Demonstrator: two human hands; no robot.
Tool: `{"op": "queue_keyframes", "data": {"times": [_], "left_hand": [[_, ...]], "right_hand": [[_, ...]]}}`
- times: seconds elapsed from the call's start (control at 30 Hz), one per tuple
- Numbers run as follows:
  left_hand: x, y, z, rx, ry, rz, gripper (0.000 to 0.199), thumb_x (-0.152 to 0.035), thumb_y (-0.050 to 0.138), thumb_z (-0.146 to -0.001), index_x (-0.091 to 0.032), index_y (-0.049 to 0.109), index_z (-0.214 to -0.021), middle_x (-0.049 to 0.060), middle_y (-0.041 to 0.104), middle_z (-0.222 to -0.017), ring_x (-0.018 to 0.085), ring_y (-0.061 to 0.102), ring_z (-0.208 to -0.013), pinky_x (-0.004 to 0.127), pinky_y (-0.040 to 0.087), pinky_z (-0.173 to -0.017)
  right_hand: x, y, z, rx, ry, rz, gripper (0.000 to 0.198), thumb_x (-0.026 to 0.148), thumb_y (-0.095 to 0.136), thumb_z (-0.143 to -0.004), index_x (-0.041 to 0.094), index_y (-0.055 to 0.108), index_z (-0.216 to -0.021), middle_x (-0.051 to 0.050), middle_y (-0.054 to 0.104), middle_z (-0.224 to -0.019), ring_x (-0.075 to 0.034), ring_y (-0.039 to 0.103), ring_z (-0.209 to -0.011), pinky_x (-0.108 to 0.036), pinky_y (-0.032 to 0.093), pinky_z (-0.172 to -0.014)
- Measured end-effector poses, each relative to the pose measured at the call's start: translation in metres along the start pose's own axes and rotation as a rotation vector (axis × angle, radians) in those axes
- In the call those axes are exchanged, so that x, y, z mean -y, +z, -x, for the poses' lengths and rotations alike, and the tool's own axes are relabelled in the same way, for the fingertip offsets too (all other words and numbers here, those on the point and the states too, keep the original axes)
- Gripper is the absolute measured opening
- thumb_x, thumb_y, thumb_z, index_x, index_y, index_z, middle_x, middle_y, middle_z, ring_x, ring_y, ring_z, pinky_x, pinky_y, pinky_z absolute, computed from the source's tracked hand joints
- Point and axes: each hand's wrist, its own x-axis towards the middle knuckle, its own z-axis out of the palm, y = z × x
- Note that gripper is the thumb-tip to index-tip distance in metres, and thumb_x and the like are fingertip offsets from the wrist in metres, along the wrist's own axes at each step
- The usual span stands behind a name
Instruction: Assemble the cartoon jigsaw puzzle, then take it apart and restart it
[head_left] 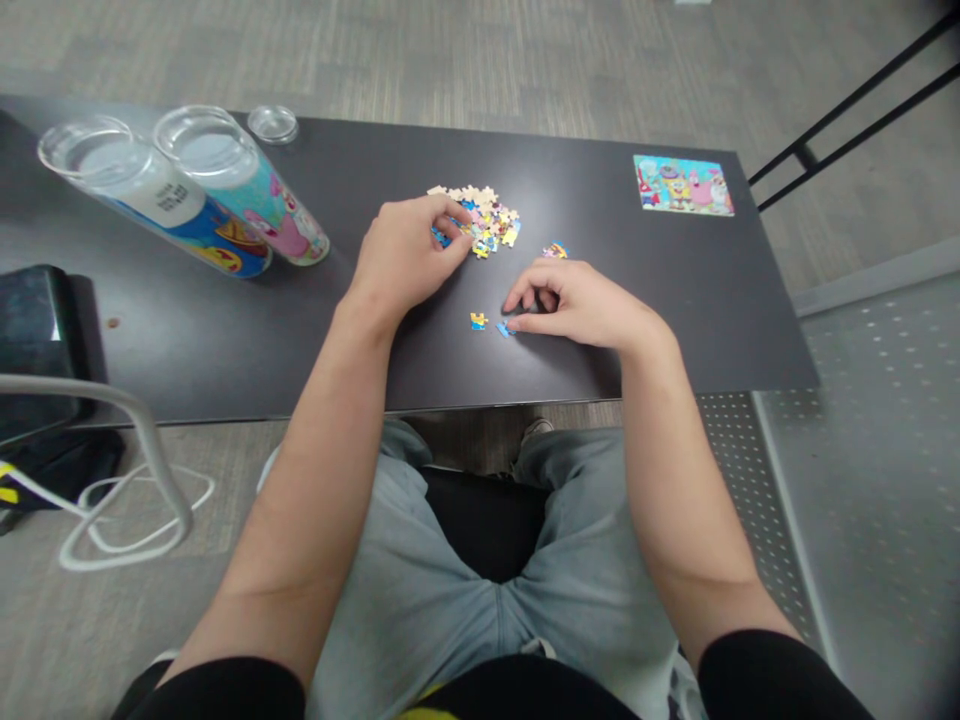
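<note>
My left hand (412,250) reaches over the left side of a heap of small jigsaw puzzle pieces (491,215). Its thumb and index finger are apart at the heap, and I see no piece held between them. My right hand (574,303) is low over the table, with its thumb tip touching a blue puzzle piece (504,328); the index finger is curled above, with a gap to the thumb. Just left of that lies a yellow and blue piece (478,321). A few more colourful pieces (556,250) lie beyond my right hand's knuckles.
A cartoon picture card (684,186) lies at the dark table's (330,350) far right. Two clear-topped printed tubes (217,225) stand at the left, near a round clear lid (273,124). A black device (37,340) and a white cable (161,470) are at far left.
</note>
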Motion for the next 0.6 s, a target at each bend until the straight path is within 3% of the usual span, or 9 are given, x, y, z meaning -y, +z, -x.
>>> {"op": "queue_keyframes", "data": {"times": [0.2, 0.4, 0.6], "left_hand": [[0.001, 0.0, 0.001, 0.019, 0.037, 0.007, 0.031, -0.015, 0.088, -0.097, -0.026, 0.096, -0.125, 0.004, 0.093, -0.11, 0.024, 0.073, -0.086, 0.041, 0.064, -0.1], [0.004, 0.001, 0.001, 0.065, 0.075, 0.069, 0.033, -0.021, 0.085, -0.098, -0.025, 0.097, -0.128, 0.005, 0.094, -0.113, 0.022, 0.072, -0.084, 0.039, 0.064, -0.093], [0.001, 0.003, 0.003, 0.169, 0.111, 0.186, 0.024, -0.026, 0.088, -0.1, -0.024, 0.097, -0.122, 0.005, 0.09, -0.107, 0.022, 0.071, -0.087, 0.037, 0.061, -0.089]], "right_hand": [[0.0, 0.003, -0.006, -0.034, -0.009, -0.001, 0.041, 0.068, 0.107, -0.098, 0.031, 0.089, -0.102, -0.005, 0.081, -0.102, -0.03, 0.067, -0.091, -0.047, 0.056, -0.091], [-0.001, 0.008, -0.012, -0.271, 0.104, -0.001, 0.014, 0.039, 0.092, -0.111, 0.03, 0.087, -0.12, -0.004, 0.084, -0.104, -0.03, 0.073, -0.091, -0.046, 0.059, -0.091], [-0.011, 0.014, -0.024, -0.377, 0.103, -0.01, 0.013, 0.034, 0.085, -0.116, 0.029, 0.088, -0.127, -0.004, 0.084, -0.105, -0.028, 0.07, -0.088, -0.045, 0.061, -0.092]]}}
